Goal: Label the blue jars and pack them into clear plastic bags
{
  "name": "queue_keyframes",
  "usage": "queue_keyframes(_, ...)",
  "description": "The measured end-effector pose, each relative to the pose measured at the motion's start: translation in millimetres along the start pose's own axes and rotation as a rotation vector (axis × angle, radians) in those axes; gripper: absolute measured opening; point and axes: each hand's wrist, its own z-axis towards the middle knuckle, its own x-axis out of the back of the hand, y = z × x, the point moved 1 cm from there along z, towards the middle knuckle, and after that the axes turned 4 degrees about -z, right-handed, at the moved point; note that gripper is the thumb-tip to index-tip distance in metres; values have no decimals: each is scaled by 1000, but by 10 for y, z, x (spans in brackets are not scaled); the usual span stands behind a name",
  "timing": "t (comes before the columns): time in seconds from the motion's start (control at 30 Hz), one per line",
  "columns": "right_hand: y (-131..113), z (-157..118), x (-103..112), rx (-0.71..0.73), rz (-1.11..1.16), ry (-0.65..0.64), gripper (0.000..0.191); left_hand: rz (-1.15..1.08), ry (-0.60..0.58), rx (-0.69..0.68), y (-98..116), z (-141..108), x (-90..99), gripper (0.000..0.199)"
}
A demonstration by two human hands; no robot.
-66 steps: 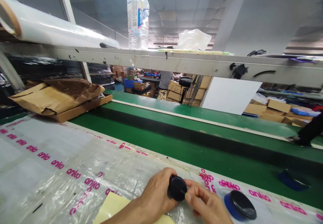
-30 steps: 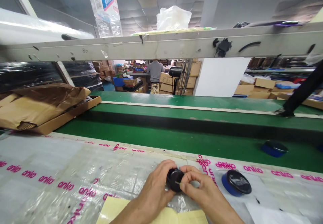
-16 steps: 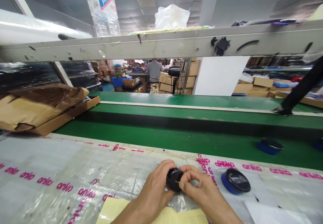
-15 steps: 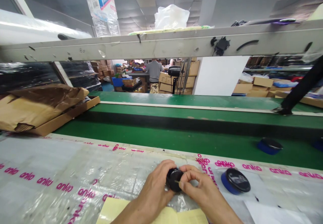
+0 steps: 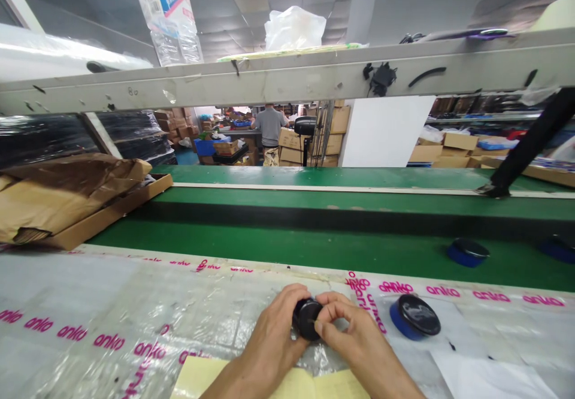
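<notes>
My left hand (image 5: 279,330) curls around a small round black container (image 5: 309,319), holding it tilted with its shiny round face towards me. My right hand (image 5: 348,330) has its thumb and forefinger pinched at the right edge of that face; a tiny thin piece shows at the fingertips, too small to name. Right of my hands, on the plastic-covered table, sits a round blue container with a glossy black top (image 5: 417,316). A yellow sheet (image 5: 294,384) lies under my wrists.
Beyond the table runs a green conveyor belt (image 5: 269,240) with another blue container (image 5: 468,252) on it and one more at the right edge. An open carton with brown paper (image 5: 67,195) stands left. A grey beam (image 5: 269,78) crosses above. A person (image 5: 270,126) stands far back.
The camera view has shifted slightly, so the background and belt containers appear further left. Both hands keep nearly the same grip, and the thin piece at my right fingertips shows less.
</notes>
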Motion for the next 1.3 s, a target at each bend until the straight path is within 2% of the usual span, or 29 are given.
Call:
queue_keyframes(1.03,-11,-24,-50,13,-78,114,12,3,48,-14,-84,-2,-3,55)
queue_keyframes(1.3,-48,-46,-45,12,-71,127,12,2,30,6,-87,13,-2,55)
